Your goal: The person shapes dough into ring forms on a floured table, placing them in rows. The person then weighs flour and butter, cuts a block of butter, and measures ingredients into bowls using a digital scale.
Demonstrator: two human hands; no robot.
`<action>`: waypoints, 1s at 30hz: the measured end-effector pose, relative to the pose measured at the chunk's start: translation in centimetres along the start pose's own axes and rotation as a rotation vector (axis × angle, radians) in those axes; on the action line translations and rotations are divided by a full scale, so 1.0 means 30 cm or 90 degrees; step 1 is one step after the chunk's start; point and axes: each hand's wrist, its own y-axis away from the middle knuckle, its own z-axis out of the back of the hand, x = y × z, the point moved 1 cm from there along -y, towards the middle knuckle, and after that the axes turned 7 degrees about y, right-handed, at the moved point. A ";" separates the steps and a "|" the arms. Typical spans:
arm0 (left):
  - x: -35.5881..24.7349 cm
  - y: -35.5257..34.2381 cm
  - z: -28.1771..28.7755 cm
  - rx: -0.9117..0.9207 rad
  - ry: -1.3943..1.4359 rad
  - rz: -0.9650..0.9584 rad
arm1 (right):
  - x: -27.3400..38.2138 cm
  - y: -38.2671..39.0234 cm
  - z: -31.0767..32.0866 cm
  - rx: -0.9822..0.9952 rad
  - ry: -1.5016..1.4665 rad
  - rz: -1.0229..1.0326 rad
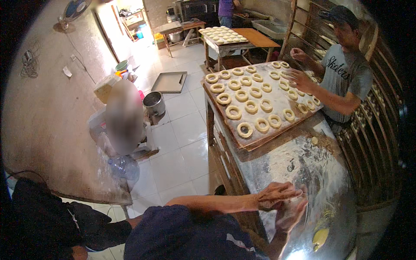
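The piece of dough between the palms is almost wholly hidden; only a pale sliver shows at about where the left hand (pixel 277 196) lies over the right hand (pixel 291 212). Judging by the dough rings (pixel 245 129) nearby, it is probably soft, light and easily squashed, a little tacky where flour is thin, so it wants a gentle rolling pressure between flat palms rather than a pinch. Both hands are floury and pressed together, palm over palm, closed around that bit of dough, above the near end of the flour-dusted metal table (pixel 320 173).

A small yellowish lump of dough (pixel 320 237) lies on the table just below the hands, and a little round ball (pixel 314 140) sits farther up. Beyond that a wooden board (pixel 251 145) carries rows of pale rings. A co-worker in a grey shirt stands at the far side, one hand (pixel 299 79) on the rings. A second tray of rings (pixel 223 34) rests on a table well behind.
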 end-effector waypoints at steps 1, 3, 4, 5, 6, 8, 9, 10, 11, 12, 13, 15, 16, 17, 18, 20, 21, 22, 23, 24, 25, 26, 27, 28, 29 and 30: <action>0.004 -0.021 -0.006 -0.022 0.035 0.163 | 0.012 -0.008 0.009 -0.035 0.080 -0.007; 0.014 -0.035 -0.008 -0.130 0.212 0.533 | 0.009 -0.015 0.010 -0.005 0.071 0.055; 0.022 -0.034 -0.003 -0.230 0.326 0.634 | 0.005 -0.019 0.008 0.078 0.054 0.038; 0.022 -0.039 -0.010 -0.232 0.338 0.524 | -0.002 -0.022 0.003 0.137 0.011 0.047; 0.036 -0.039 -0.010 -0.189 0.254 0.461 | -0.001 -0.031 -0.003 0.210 0.015 0.055; 0.064 -0.018 0.006 -0.016 0.128 0.255 | -0.003 -0.051 -0.018 0.146 0.124 0.126; 0.081 -0.001 0.034 0.036 0.058 0.109 | 0.001 -0.060 -0.031 0.146 0.180 0.164; 0.117 0.005 0.052 0.004 0.157 0.246 | 0.003 -0.081 -0.052 0.149 0.150 0.192; 0.157 -0.010 0.064 -0.069 0.252 0.348 | 0.019 -0.103 -0.067 0.158 0.050 0.165; 0.193 -0.030 0.074 -0.106 0.270 0.503 | 0.018 -0.128 -0.094 0.121 0.219 0.192; 0.224 -0.064 0.084 -0.146 0.193 0.613 | 0.022 -0.167 -0.125 0.098 0.366 0.249; 0.260 -0.133 0.120 -0.143 0.273 0.663 | -0.028 -0.233 -0.201 0.057 0.341 0.159; 0.282 -0.175 0.139 -0.166 0.397 0.597 | -0.055 -0.264 -0.231 0.033 0.226 0.077; 0.283 -0.194 0.174 -0.089 0.256 0.430 | -0.076 -0.293 -0.269 0.063 0.143 0.086; 0.290 -0.196 0.247 -0.024 0.115 0.251 | -0.084 -0.323 -0.303 0.122 0.180 0.089; 0.392 -0.212 0.344 0.121 0.177 0.254 | -0.075 -0.363 -0.379 0.217 0.176 0.229; 0.460 -0.214 0.369 0.073 0.261 0.398 | -0.057 -0.403 -0.418 0.158 0.233 0.200; 0.530 -0.212 0.395 -0.014 0.375 0.595 | -0.028 -0.439 -0.468 0.131 0.261 0.172; 0.592 -0.221 0.421 -0.125 0.445 0.668 | -0.008 -0.469 -0.530 0.143 0.262 0.178; 0.634 -0.244 0.444 -0.094 0.227 0.517 | -0.004 -0.508 -0.603 0.077 0.271 0.131; 0.670 -0.274 0.467 -0.066 0.094 0.412 | -0.004 -0.556 -0.682 0.047 0.254 0.121; 0.697 -0.310 0.480 -0.049 0.073 0.306 | -0.004 -0.601 -0.743 -0.004 0.253 0.088; 0.723 -0.344 0.499 -0.021 0.064 0.205 | 0.003 -0.641 -0.787 0.060 0.186 0.126; 0.747 -0.374 0.519 0.004 0.005 0.135 | 0.014 -0.669 -0.810 0.092 0.261 0.230; 0.779 -0.406 0.547 0.039 -0.045 0.068 | 0.028 -0.704 -0.826 0.106 0.344 0.310; 0.808 -0.431 0.571 0.071 -0.097 -0.001 | 0.039 -0.740 -0.836 0.108 0.395 0.342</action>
